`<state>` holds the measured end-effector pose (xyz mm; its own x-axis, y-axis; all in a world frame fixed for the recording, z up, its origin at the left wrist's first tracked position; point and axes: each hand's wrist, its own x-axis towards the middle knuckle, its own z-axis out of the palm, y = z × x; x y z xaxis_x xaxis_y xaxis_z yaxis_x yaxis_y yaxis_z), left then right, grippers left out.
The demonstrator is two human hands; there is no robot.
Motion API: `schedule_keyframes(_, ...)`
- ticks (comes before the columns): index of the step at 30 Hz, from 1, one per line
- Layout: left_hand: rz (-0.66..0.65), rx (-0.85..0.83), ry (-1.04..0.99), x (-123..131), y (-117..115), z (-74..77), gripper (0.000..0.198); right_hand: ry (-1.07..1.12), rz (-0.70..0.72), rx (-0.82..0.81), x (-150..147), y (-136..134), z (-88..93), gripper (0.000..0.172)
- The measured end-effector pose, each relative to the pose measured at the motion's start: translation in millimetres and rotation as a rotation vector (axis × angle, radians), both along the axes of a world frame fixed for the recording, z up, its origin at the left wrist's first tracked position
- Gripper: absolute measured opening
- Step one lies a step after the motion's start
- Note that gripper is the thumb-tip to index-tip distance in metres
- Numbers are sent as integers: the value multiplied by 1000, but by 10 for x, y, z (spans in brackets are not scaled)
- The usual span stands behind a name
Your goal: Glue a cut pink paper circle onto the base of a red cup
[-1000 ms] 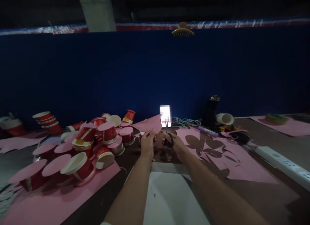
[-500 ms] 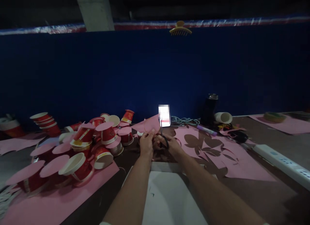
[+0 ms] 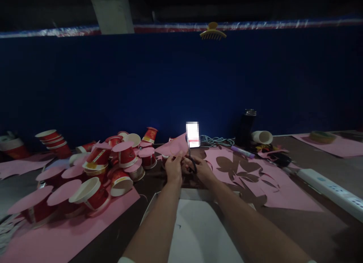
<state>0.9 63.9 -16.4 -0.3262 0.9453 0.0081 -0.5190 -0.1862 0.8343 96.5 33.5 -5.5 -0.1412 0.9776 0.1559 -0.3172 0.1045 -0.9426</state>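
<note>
A pink paper piece (image 3: 176,145) is pinched at its near edge by the fingers of the left hand (image 3: 173,168), above the dark table (image 3: 312,214) at centre. Black scissors (image 3: 191,161) are gripped by the curled fingers of the right hand (image 3: 202,168), blades pointing up at the paper's right edge. Red paper cups (image 3: 119,159) with pink paper lids are piled to the left, and a cut-out pink sheet (image 3: 272,187) lies to the right.

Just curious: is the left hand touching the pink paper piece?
Touching: the head view shows the left hand pinching the pink paper at its lower edge.

The phone (image 3: 192,134) is blurred out; the scissors (image 3: 193,164) are too dim to make out.
</note>
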Motion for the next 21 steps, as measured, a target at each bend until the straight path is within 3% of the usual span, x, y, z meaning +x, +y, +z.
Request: schedule_keyframes(21, 19, 2, 16, 39, -24, -18, 37, -9, -20, 9, -9, 32, -51, 42)
